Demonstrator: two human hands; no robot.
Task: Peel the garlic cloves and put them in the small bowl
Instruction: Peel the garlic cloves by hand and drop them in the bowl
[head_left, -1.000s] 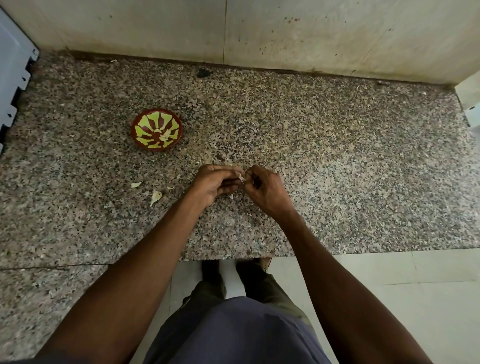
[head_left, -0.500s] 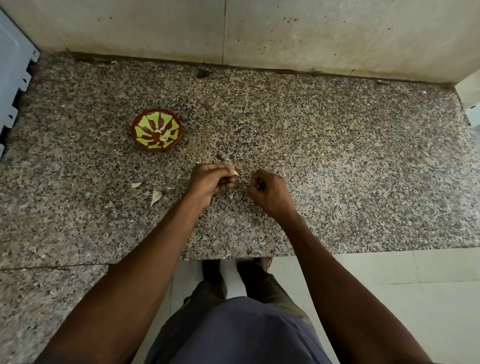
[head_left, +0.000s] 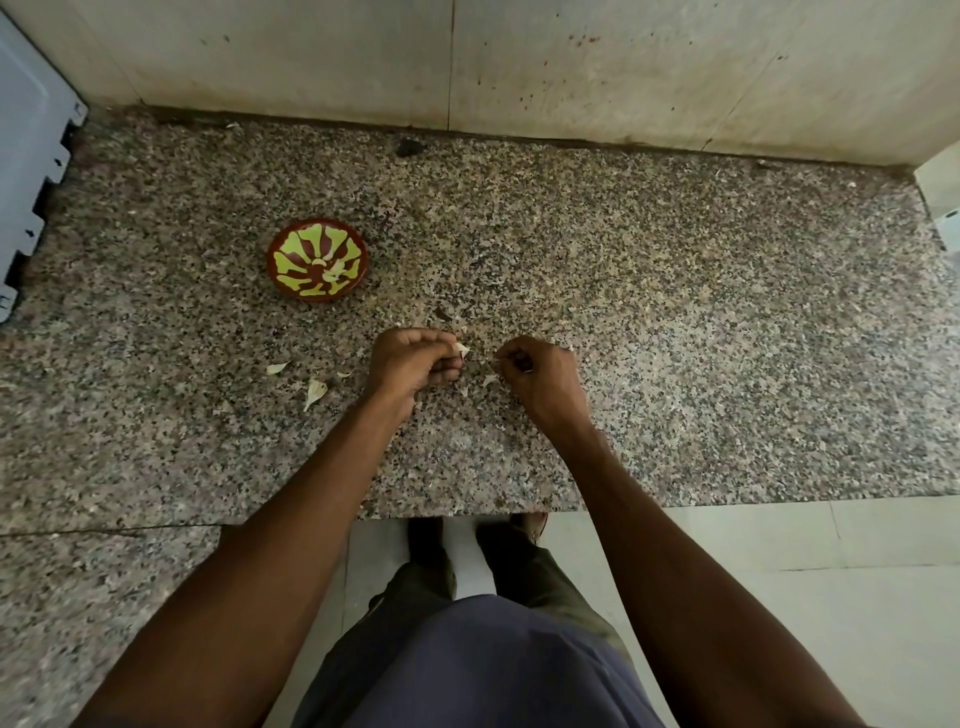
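Both grips are curled above the near part of the speckled grey-pink granite counter. Left hand pinches a small pale garlic clove at its fingertips, the clove's whitish tip poking out toward the right hand. That right hand is fisted with finger and thumb pressed together; whether a shred of skin sits in its grip is too small to tell. A second ago the two hands met over the clove; now they have drawn apart, with bare counter between them. The clove looks cream-coloured and pointed, partly hidden by the fingers. Loose papery garlic skins lie on the counter to the left of the left hand. Farther back and left stands the small round red-brown bowl with yellow-green petal pattern, a few pale peeled pieces lying in it, well apart from both hands.
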